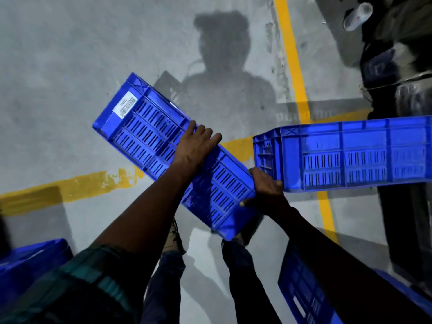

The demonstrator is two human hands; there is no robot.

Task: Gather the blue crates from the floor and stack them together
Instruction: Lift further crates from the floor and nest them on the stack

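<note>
I hold a blue slatted crate [149,127] off the floor, tilted, its long side facing me and a white barcode label near its far end. My left hand [196,146] grips its upper rim near the middle. My right hand [266,190] is closed on its near corner. A second blue crate [350,157] lies on its side to the right, close to the held one. Another blue crate [301,293] stands at the lower right and a fourth [30,260] at the lower left edge.
Grey concrete floor with yellow painted lines [292,57] crossing under the crates. Dark bundled goods and a plastic cup [357,15] stand at the upper right. My feet and legs [173,242] are below the held crate.
</note>
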